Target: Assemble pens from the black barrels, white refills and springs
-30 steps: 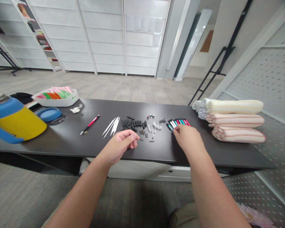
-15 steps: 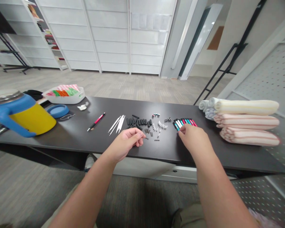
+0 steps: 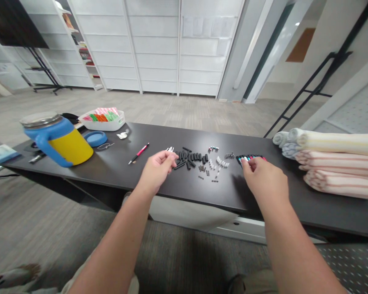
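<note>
My left hand (image 3: 158, 170) hovers at the near side of the white pen refills (image 3: 170, 149), covering most of them. Its thumb and fingertips are pinched together, and whatever may be between them is too small to make out. Right of it lie several black pen grips (image 3: 197, 157). My right hand (image 3: 266, 179) is at the row of coloured pen barrels (image 3: 252, 156), fingers closed over the near ends; the hand hides what they grip. Between the hands are small clear parts (image 3: 222, 162), springs (image 3: 202, 168) and metal tips (image 3: 230, 156).
An assembled red and black pen (image 3: 139, 153) lies left of the refills. Farther left are a yellow and blue jug (image 3: 70, 147), a blue lid (image 3: 95, 139) and a white basket (image 3: 118, 121) of colourful packets. Rolled striped towels (image 3: 340, 159) are stacked at the right end of the dark table (image 3: 171, 185).
My left hand has moved left from in front of the black grips to the white refills. My right hand stays at the coloured barrels. The camera view has turned slightly left.
</note>
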Demonstrator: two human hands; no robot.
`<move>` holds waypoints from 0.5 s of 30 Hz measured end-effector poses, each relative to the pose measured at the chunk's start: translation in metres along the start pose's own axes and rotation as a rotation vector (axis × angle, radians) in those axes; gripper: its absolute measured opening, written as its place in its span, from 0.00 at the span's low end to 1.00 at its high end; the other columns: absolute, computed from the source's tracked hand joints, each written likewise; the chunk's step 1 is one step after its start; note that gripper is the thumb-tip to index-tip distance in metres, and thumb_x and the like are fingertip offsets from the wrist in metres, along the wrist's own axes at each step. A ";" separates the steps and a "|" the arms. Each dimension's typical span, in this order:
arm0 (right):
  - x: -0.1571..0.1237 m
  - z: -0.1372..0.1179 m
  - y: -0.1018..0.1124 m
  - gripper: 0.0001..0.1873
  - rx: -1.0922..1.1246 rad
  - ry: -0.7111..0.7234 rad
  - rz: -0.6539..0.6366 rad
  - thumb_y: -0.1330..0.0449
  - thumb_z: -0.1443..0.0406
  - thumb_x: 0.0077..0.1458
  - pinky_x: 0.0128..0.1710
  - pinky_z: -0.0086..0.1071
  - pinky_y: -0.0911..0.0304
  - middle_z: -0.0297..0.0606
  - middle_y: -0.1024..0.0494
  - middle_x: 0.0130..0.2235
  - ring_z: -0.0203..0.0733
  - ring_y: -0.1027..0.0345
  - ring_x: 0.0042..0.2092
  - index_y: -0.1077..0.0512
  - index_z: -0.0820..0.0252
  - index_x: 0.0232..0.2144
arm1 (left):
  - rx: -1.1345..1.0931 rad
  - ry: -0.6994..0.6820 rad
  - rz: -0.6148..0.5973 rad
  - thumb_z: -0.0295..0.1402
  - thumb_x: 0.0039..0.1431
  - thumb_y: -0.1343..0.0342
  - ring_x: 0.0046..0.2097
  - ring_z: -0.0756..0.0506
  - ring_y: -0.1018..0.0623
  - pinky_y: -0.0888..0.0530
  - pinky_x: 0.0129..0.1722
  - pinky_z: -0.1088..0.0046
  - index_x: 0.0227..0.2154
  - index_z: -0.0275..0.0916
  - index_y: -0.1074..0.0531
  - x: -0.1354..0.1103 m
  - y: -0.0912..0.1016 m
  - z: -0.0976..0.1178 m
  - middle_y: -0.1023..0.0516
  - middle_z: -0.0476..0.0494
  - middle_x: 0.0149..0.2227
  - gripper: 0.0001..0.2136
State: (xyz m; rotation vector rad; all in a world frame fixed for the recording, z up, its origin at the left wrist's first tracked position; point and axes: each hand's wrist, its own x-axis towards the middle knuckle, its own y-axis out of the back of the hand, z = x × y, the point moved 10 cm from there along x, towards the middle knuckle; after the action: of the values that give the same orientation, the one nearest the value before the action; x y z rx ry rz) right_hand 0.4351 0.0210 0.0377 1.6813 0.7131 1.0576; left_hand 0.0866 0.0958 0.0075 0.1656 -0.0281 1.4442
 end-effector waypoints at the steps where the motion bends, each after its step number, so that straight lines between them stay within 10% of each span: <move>1: -0.003 -0.003 0.005 0.22 0.010 0.004 0.034 0.46 0.49 0.69 0.30 0.36 0.50 0.45 0.18 0.34 0.48 0.28 0.33 0.20 0.56 0.38 | 0.172 -0.046 0.126 0.45 0.65 0.43 0.28 0.49 0.30 0.35 0.30 0.72 0.38 0.37 0.22 0.003 0.026 0.006 0.23 0.46 0.30 0.15; 7: -0.026 -0.042 0.016 0.26 0.077 0.202 0.165 0.50 0.50 0.72 0.30 0.35 0.54 0.40 0.22 0.29 0.41 0.34 0.30 0.26 0.58 0.28 | 1.163 -0.038 0.509 0.42 0.65 0.45 0.47 0.33 0.22 0.28 0.46 0.59 0.46 0.37 0.21 0.003 0.132 0.018 0.21 0.30 0.47 0.16; 15: -0.048 -0.084 0.003 0.27 0.164 0.418 0.125 0.53 0.52 0.73 0.31 0.34 0.54 0.39 0.24 0.29 0.40 0.33 0.32 0.32 0.58 0.25 | 1.211 0.062 0.390 0.40 0.66 0.46 0.45 0.33 0.21 0.28 0.44 0.59 0.38 0.38 0.22 0.013 0.139 -0.005 0.19 0.31 0.44 0.12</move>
State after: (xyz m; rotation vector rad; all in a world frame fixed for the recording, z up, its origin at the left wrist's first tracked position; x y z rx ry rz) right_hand 0.3389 0.0155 0.0371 1.6753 0.9934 1.4987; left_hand -0.0501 0.1251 0.0175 1.1482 0.9224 1.6811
